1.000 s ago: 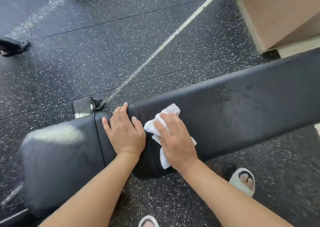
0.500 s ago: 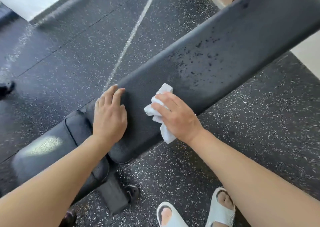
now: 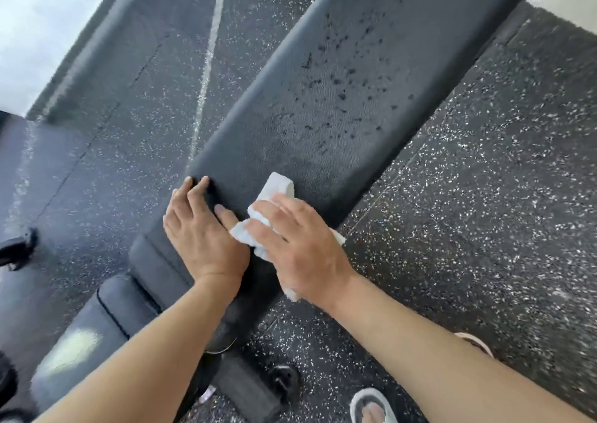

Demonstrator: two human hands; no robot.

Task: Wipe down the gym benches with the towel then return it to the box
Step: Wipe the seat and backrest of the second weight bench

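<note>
No brand, label or writing can be read anywhere. Your right hand [image 3: 298, 248] presses the white towel [image 3: 274, 193] flat against the near end of the long black bench pad [image 3: 339, 99], fingers spread and relaxed over the cloth. Your left hand [image 3: 200, 232] lies open beside it, palm down on the pad's left edge, thumb nearly touching the towel. Compared with half a second ago, your hands sit closer together, and dark wet spots show farther up the pad. A white sandal [image 3: 371, 405] stands on the speckled rubber floor [image 3: 484, 180].
</note>
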